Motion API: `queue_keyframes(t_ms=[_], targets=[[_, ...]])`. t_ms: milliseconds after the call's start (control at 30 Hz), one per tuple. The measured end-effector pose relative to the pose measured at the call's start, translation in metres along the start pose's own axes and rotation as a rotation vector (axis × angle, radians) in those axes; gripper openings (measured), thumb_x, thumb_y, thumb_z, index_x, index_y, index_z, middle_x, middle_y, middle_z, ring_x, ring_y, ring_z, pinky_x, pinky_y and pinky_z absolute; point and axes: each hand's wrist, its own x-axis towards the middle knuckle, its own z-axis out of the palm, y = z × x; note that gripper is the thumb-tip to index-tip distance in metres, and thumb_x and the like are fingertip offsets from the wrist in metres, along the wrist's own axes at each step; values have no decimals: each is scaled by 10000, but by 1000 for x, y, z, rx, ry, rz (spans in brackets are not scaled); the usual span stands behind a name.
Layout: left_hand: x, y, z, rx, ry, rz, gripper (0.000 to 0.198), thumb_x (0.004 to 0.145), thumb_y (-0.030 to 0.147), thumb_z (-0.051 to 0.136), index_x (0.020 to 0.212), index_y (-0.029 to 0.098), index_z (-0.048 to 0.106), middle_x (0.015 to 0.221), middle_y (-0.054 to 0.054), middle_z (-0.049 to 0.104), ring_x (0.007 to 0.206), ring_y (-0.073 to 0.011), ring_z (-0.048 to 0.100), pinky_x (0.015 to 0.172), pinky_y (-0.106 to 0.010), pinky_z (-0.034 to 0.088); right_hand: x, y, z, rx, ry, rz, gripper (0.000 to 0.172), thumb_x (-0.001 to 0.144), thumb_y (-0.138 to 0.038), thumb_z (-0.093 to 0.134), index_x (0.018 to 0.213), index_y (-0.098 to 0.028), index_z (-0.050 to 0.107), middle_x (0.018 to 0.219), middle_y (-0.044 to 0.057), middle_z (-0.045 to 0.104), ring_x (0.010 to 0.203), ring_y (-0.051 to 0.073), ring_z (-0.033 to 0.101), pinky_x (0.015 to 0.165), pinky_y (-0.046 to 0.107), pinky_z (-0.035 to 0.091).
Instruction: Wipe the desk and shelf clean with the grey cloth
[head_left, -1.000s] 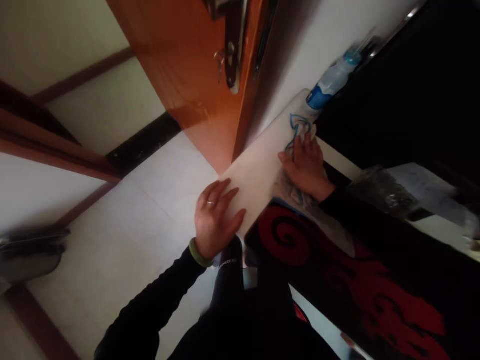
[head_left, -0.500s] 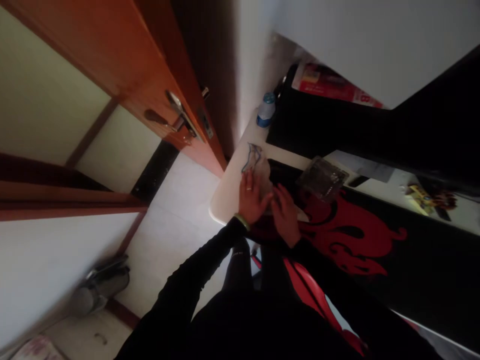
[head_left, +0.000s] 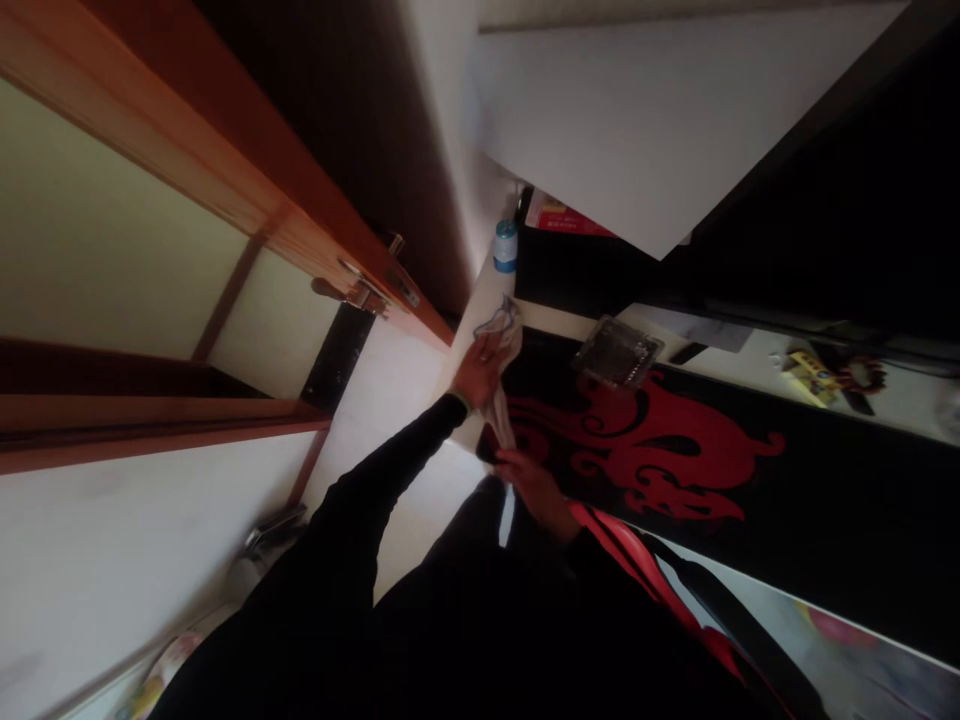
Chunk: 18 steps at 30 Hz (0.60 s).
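The left hand (head_left: 476, 372) lies flat on a white blue-edged cloth (head_left: 504, 335) at the end of the pale table (head_left: 486, 292), its fingers spread and pressing down; the right hand (head_left: 529, 482) is at the cloth's lower end, fingers curled together, though I cannot tell whether they pinch it; the cloth's loose length could slip away if that pressure eases; a careless sweep could topple the blue-capped bottle (head_left: 505, 246) just beyond, or drag the cloth onto the black cover with red flames (head_left: 652, 450).
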Motion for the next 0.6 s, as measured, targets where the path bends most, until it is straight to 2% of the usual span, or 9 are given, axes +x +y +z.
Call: queue_keyframes(t_ms=[67,133,233,300,400,500,600], targets=[[16,-1,2,-6,29,-5,703,1003,339,541,1673,124,520,1851,-133,302,1765,-366,140,1432,-623,175,-15,18,-12,182,32,215,277,933,-512,751,1024,-254,796,1186,121,839,1152,364,820,1095,595,641],[41,-6,4,0,51,14,713,1028,411,559,1685,141,508,1853,-132,302,1764,-377,142,1435,-627,150,-29,35,-20,403,70,361,232,976,-486,745,957,-257,773,1083,101,846,1092,341,839,1069,548,663],[79,-21,6,24,47,95,633,1044,372,555,1646,177,569,1817,-125,395,1757,-366,185,1442,-618,148,-36,47,-20,699,145,500,78,986,-293,767,940,-239,734,1008,61,838,1029,250,849,1042,410,678],[90,-32,8,26,59,171,591,1052,336,537,1626,202,589,1797,-111,436,1753,-350,213,1442,-616,178,-29,43,-17,774,186,524,37,997,-193,722,966,-208,708,999,66,829,990,205,845,980,350,693],[73,-45,10,31,80,268,625,1019,239,512,1639,186,569,1811,-99,413,1754,-326,214,1443,-594,223,-14,30,-9,974,228,546,74,996,-160,699,1066,-184,695,1005,85,816,954,215,836,882,355,720],[26,-56,9,63,38,323,708,944,155,532,1651,124,552,1822,-120,381,1757,-329,194,1450,-562,233,-7,18,3,1203,269,544,200,984,-173,704,1182,-194,691,987,76,797,918,242,823,805,400,736],[-18,-68,6,95,15,331,706,949,154,523,1651,92,546,1826,-147,360,1756,-344,190,1441,-581,247,-7,14,22,1264,316,498,201,991,-182,683,1191,-203,688,960,64,776,874,228,807,768,392,733]])
